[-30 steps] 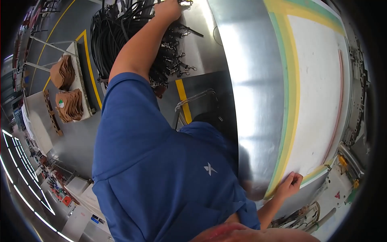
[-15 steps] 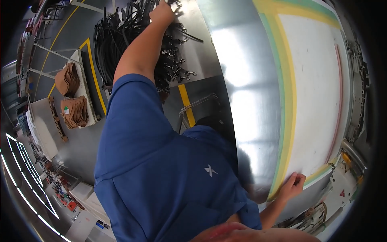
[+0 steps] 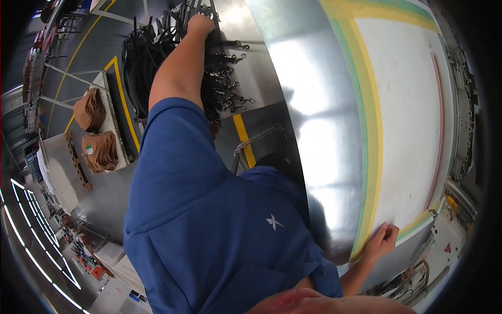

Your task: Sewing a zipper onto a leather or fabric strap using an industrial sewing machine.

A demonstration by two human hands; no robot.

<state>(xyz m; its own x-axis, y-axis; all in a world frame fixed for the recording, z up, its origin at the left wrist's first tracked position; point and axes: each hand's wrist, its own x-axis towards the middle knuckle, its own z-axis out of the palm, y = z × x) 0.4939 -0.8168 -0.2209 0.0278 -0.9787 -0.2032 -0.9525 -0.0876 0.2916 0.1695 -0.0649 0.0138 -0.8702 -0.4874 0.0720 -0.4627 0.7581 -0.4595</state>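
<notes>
At the upper left, a heap of black straps (image 3: 137, 78) with metal snap hooks (image 3: 230, 78) lies on a metal surface. My left arm stretches across the heap. Its hand, my left hand (image 3: 201, 25), is closed on a black strap at the far end; the fingertips are partly hidden. On the right, my right hand (image 3: 381, 242) rests at the near corner of a white panel (image 3: 408, 120) edged with yellow and green tape (image 3: 372, 152). Its fingers are curled, and nothing shows in them.
A shiny metal tabletop (image 3: 314, 89) lies between the straps and the panel. Machine parts (image 3: 463, 99) line the far right. Left of my arm, stacked brown pieces (image 3: 102, 152) lie on a pale platform (image 3: 121, 149). A bent metal frame (image 3: 256, 137) stands by my body.
My left hand has moved slightly left and lower in the picture, and several straps and hooks beside it have shifted. My right hand keeps its place at the panel's corner.
</notes>
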